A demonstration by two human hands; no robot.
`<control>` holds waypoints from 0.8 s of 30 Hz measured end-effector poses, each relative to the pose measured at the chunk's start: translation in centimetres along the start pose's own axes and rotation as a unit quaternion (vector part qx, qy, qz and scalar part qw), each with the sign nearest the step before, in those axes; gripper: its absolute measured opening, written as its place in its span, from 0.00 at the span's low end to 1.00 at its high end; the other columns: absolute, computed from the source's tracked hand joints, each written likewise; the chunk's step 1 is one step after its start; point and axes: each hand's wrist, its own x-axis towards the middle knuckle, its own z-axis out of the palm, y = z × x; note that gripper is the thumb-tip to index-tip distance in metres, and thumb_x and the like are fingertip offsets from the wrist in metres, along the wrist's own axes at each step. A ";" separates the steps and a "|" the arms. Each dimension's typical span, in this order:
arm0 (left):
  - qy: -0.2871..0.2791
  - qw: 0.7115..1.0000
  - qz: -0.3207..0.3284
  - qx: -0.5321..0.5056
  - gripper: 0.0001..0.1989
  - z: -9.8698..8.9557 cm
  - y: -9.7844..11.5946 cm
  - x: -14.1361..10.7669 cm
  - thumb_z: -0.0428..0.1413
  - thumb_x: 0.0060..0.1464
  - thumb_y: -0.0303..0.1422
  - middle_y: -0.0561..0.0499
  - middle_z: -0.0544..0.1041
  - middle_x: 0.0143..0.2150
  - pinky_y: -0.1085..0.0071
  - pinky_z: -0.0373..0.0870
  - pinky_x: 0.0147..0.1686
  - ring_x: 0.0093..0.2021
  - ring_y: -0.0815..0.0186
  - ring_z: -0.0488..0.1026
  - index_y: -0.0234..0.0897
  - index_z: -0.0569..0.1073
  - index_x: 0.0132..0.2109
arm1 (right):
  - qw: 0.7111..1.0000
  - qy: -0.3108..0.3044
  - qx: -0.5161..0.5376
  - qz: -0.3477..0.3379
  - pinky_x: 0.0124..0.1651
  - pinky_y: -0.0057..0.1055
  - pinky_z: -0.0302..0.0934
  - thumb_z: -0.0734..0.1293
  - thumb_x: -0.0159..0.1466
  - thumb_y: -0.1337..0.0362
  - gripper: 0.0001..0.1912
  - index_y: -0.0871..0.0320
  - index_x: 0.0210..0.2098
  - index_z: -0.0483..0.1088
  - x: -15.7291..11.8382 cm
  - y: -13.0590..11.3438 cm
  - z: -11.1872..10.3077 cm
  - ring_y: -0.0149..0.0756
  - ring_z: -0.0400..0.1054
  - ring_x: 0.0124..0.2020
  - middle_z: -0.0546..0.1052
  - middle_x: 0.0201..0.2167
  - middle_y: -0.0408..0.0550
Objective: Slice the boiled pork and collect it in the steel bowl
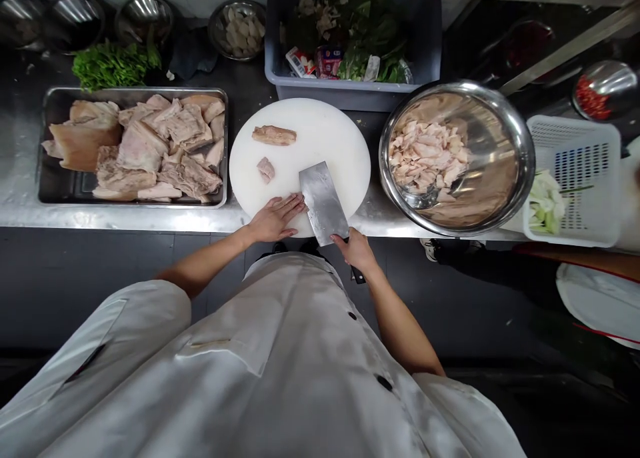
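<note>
Two pieces of pale meat lay on a round white cutting board [340,138], just beyond the person's hands: a longer, brownish strip [274,135] toward the far side, and a small chunk [266,170] closer in, between the strip and the left hand [274,219]. That hand rested palm down on the near part of the board, unclenched, its fingers stretched toward the blade; whether anything lay under the palm could not be seen. The right hand [357,250] grasped the dark handle of a broad metal cleaver [323,203] at the board's near edge — the blade slanted away over the white surface, one long edge right beside the left fingertips. Both pieces of meat sat apart from the blade, farther away and to its left.

To the left of the board, a rectangular metal tray [133,205] held large slabs of meat [141,145]. To the right stood a big shiny metal bowl [493,138] with a heap of cut meat [427,151] inside, and past it a white perforated basket [595,158] with pale green vegetable pieces [545,201]. Behind the board, a blue-grey bin [370,98] held leaves and packaging. A bunch of bright greens [107,65] lay behind the tray — all of this on a metal counter [15,178]. At the far right, part of another person [605,301] in white showed.
</note>
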 end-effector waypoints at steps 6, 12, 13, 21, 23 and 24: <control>0.007 1.000 0.009 -0.007 0.42 0.2 0.0 0.0 0.48 0.69 0.51 0.40 0.46 0.79 0.49 0.51 0.72 0.79 0.49 0.47 0.37 0.43 0.79 | 0.999 -0.041 0.018 -0.005 0.30 0.30 0.62 0.67 0.72 0.50 0.16 0.58 0.43 0.72 -0.3 0.3 0.0 0.38 0.71 0.20 0.75 0.20 0.43; 0.009 1.000 0.013 -0.003 0.42 0.1 -0.1 0.0 0.48 0.69 0.50 0.37 0.46 0.79 0.49 0.50 0.72 0.79 0.49 0.47 0.33 0.43 0.78 | 0.999 -0.024 0.039 -0.011 0.29 0.29 0.62 0.67 0.72 0.51 0.16 0.59 0.46 0.72 1.3 -1.2 0.7 0.37 0.71 0.21 0.77 0.22 0.44; 0.011 1.000 0.013 -0.005 0.42 0.2 -0.2 0.0 0.48 0.69 0.49 0.38 0.47 0.79 0.50 0.50 0.72 0.79 0.49 0.47 0.34 0.43 0.78 | 0.999 -0.028 0.030 -0.014 0.30 0.30 0.62 0.67 0.72 0.51 0.16 0.59 0.46 0.72 0.7 -0.7 0.7 0.39 0.73 0.23 0.77 0.23 0.46; 0.020 0.999 0.012 -0.038 0.40 0.7 0.0 0.0 0.50 0.68 0.48 0.36 0.50 0.78 0.52 0.53 0.72 0.78 0.50 0.49 0.31 0.51 0.77 | 0.999 0.008 -0.052 0.003 0.44 0.34 0.66 0.67 0.72 0.48 0.21 0.61 0.47 0.70 1.9 -2.9 1.3 0.54 0.77 0.49 0.81 0.43 0.65; 0.044 0.998 -0.007 -0.046 0.34 0.6 0.6 0.7 0.49 0.69 0.43 0.35 0.57 0.76 0.53 0.58 0.69 0.77 0.50 0.55 0.31 0.58 0.75 | 0.998 0.031 -0.051 0.009 0.46 0.36 0.67 0.65 0.74 0.48 0.22 0.63 0.49 0.69 3.7 -5.4 1.7 0.56 0.76 0.50 0.80 0.45 0.67; 0.061 0.997 -0.026 -0.046 0.30 0.5 0.9 1.2 0.48 0.69 0.40 0.36 0.62 0.74 0.52 0.62 0.66 0.75 0.50 0.59 0.32 0.63 0.73 | 0.998 0.042 -0.050 0.008 0.47 0.37 0.67 0.65 0.74 0.48 0.22 0.64 0.50 0.68 4.3 -6.5 1.8 0.56 0.76 0.50 0.80 0.45 0.68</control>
